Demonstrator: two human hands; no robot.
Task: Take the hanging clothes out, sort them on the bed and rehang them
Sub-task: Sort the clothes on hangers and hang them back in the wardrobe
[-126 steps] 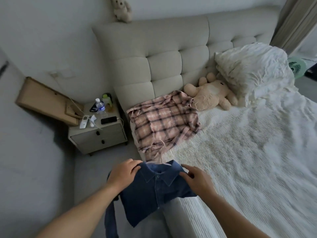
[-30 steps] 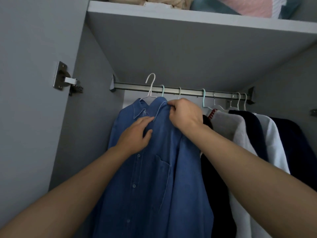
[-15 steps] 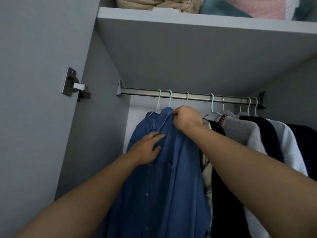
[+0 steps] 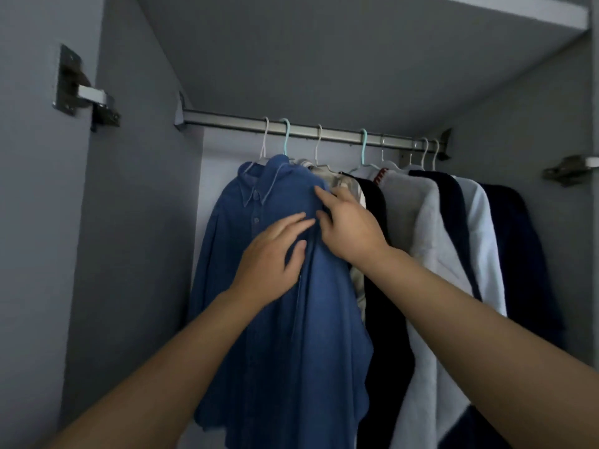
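My left hand [image 4: 275, 254] lies flat on the chest of the blue denim shirt [image 4: 285, 319], fingers stretched out and a little spread, just pressing the cloth, gripping nothing. My right hand [image 4: 348, 228] is right beside it at the shirt's shoulder, fingers mostly straight, fingertips [image 4: 321, 192] on the fabric near the seam; I can't tell whether a fold is pinched under them. The shirt hangs at the left end of the rail [image 4: 291, 128], on what looks like the white hanger [image 4: 264, 144], though a teal hook sits so close I can't be sure. Denim like this reads as soft but with some weight, limp and not slippery, I'd say. Best held at the shoulder or collar, over the hanger. To its right hang a black garment [image 4: 382, 303], a pale fleece [image 4: 421, 238] and darker coats.
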